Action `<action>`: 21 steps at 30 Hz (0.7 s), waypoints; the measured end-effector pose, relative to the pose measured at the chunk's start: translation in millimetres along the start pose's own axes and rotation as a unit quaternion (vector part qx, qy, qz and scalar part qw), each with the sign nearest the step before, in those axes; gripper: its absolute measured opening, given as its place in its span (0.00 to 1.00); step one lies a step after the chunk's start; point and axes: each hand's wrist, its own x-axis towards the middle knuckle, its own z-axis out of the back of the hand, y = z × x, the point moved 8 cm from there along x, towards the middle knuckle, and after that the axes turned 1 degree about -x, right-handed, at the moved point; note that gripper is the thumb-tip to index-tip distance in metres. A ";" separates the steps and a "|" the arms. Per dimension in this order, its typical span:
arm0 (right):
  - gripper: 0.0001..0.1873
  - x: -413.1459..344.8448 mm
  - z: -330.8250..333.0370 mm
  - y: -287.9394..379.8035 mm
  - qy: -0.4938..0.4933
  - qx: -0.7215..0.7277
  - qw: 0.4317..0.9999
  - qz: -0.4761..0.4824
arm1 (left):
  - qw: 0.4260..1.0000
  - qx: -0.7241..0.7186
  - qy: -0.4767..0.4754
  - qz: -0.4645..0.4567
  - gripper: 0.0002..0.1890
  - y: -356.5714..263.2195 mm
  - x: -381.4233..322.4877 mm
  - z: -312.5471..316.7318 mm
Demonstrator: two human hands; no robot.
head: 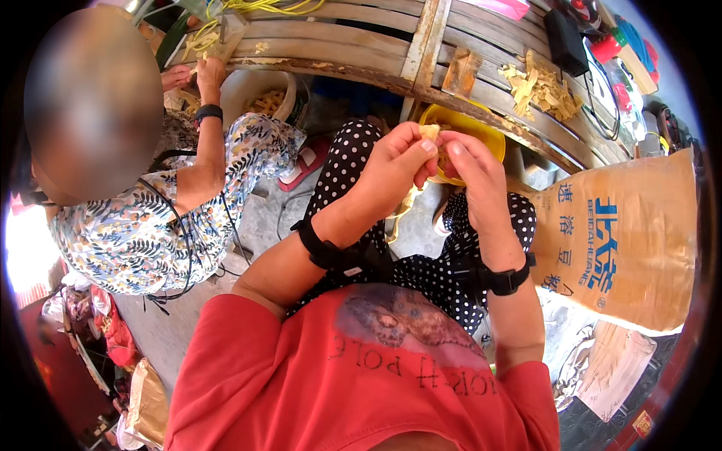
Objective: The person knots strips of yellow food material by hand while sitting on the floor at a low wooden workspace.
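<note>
My left hand (389, 160) pinches a pale yellow strip (430, 132) between thumb and fingers, above my knees. The fingertips of my right hand (476, 169) meet it from the other side and pinch at the same piece; their exact hold is partly hidden. A long pale strip (397, 220) dangles below my left hand, between my legs. Behind the hands stands a yellow bucket (497, 135), partly under a slatted wooden bench (338, 53), with pieces inside. A pile of similar pale strips (538, 90) lies on the bench to the right.
At the left a person (169, 225) in a patterned garment handles strips over a white bucket (289, 93) holding yellowish pieces. A large printed paper sack (632, 242) stands at my right. A small wooden block (462, 73) and a black box (566, 45) rest on the bench.
</note>
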 end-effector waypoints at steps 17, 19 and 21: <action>0.06 35.4 -9.5 -28.0 0.044 0.087 0.985 -0.141 | 0.981 0.184 0.018 -0.057 0.08 -7.8 -0.4 6.8; 0.06 43.0 -12.5 -38.6 0.080 0.102 0.978 -0.164 | 0.965 0.231 0.004 -0.128 0.08 -16.2 -4.1 8.3; 0.06 46.5 -24.8 -42.0 0.121 0.115 0.968 -0.190 | 0.962 0.236 0.025 -0.137 0.11 -21.7 -7.1 10.1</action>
